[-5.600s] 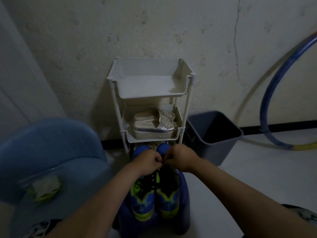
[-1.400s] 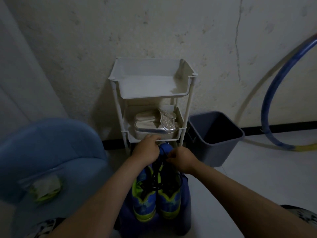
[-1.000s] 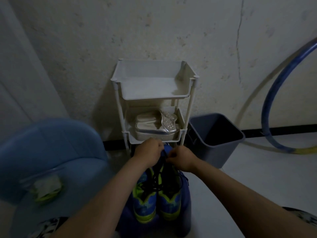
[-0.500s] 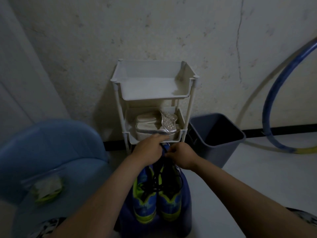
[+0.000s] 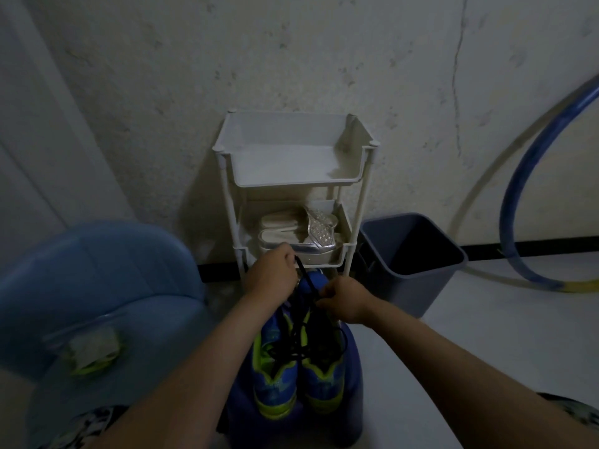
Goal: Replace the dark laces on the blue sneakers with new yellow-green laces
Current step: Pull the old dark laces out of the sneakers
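Note:
Two blue sneakers with yellow-green trim stand side by side on a dark blue stool, toes toward me. A dark lace runs taut from the far end of the sneakers up into my left hand, which is closed on it above the shoes. My right hand pinches the same lace lower down, over the right sneaker. Loose dark lace loops lie tangled over both shoes. A clear packet with yellow-green laces rests on a light blue chair seat at the left.
A white three-tier rack stands against the wall just beyond the shoes, with silver shoes on its middle shelf. A grey bin sits to its right. A blue hoop leans on the wall. The light blue chair fills the left.
My left hand has lifted up and away from the shoes, drawing the dark lace out taut. My right hand has stayed low over the right sneaker.

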`<action>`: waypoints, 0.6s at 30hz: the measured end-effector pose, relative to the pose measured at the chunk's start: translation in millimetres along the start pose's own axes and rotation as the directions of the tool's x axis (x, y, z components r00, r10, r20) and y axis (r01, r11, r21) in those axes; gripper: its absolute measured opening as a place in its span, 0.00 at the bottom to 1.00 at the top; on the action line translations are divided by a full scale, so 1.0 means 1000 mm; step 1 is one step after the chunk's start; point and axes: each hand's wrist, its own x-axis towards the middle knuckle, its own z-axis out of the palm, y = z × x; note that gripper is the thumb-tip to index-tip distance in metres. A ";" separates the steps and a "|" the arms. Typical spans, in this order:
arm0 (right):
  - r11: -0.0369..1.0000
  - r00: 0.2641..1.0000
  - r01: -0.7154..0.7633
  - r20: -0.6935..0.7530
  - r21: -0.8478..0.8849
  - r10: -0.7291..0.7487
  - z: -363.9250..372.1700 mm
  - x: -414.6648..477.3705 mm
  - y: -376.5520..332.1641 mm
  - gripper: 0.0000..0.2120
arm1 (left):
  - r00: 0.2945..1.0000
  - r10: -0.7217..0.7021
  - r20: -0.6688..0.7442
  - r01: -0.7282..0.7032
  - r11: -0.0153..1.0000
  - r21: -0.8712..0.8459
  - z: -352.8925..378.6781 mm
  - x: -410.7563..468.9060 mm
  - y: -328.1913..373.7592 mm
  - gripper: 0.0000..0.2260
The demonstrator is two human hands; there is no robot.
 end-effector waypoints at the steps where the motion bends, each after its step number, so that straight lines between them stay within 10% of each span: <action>1: 1.000 1.000 -0.003 0.001 -0.011 0.003 0.001 0.002 0.000 0.10 | 1.000 0.012 -0.002 -0.012 0.999 0.036 -0.001 0.000 -0.001 0.11; 15: 0.919 0.995 0.100 0.043 -0.381 -0.091 0.012 -0.001 -0.002 0.11 | 0.946 -0.299 0.128 0.169 0.788 0.592 -0.011 0.001 -0.026 0.13; 18: 0.886 0.993 0.116 0.051 -0.449 -0.104 0.019 -0.002 -0.004 0.15 | 0.975 -0.080 0.207 -0.068 0.782 0.620 -0.004 -0.001 -0.028 0.21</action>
